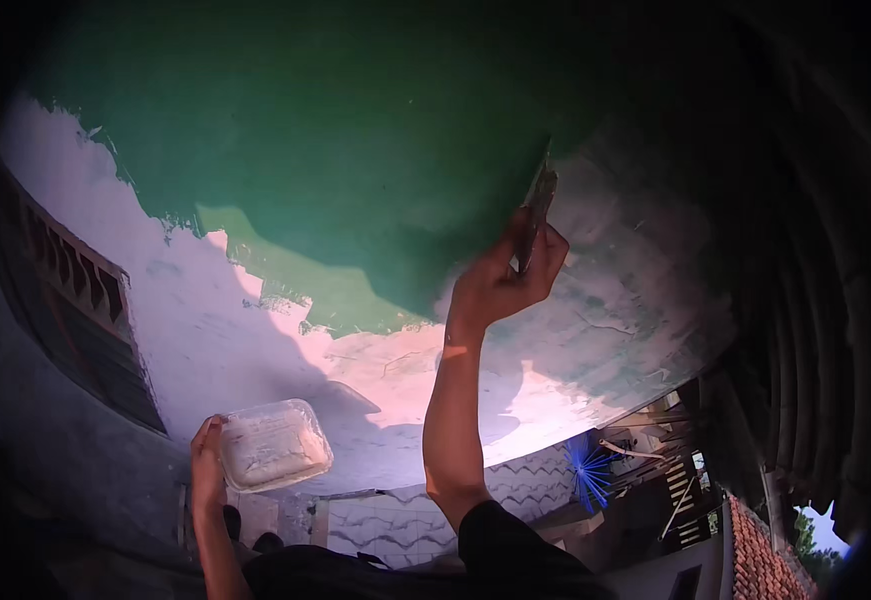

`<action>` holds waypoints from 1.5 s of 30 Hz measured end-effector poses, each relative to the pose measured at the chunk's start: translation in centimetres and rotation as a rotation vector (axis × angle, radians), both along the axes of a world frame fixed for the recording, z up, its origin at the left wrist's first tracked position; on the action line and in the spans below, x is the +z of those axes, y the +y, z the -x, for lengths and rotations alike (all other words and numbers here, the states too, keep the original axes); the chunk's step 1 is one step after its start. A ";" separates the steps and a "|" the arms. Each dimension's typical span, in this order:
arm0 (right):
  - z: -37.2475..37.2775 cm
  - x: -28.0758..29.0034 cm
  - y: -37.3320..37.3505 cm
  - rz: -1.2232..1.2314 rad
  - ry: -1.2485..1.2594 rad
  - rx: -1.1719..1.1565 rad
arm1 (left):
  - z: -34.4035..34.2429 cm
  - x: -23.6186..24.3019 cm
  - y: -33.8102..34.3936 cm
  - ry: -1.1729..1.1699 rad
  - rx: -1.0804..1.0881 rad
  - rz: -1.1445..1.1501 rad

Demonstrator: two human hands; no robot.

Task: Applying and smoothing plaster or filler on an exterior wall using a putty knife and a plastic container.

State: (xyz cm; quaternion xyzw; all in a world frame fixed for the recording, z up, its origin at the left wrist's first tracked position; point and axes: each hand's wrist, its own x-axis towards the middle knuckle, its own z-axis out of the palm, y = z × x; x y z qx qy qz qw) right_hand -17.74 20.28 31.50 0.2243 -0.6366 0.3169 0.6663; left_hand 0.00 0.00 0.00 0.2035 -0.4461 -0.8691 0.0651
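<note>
A wall surface (345, 150) fills the upper view, green above with ragged white patches along its lower part and right side. My right hand (510, 275), raised on an outstretched arm, is closed on a flat, thin scraper (540, 190) held at the border of green and white; whether its edge touches the wall I cannot tell. At lower left my left hand (207, 460) grips the side of a clear plastic container (275, 445) with whitish paste in it. Shadows fall across the wall.
A dark window with a barred top (75, 310) is at the left. Below lie patterned tiles (385, 525) and a blue spiky object (587, 470). Dark roof eaves (805, 320) line the right, with beams, clutter and red roof tiles (760, 555) beneath.
</note>
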 end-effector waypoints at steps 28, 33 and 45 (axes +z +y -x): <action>-3.0 -10.2 -2.2 0.459 -0.237 -0.023 | 0.9 4.6 -0.6 0.027 -0.051 0.085; -2.2 -14.7 -6.3 0.001 -0.183 -0.231 | 2.0 7.1 -1.4 0.053 -0.027 0.197; -2.5 -16.1 -1.7 0.217 -0.251 -0.298 | 0.9 6.7 -3.3 -0.003 0.103 0.177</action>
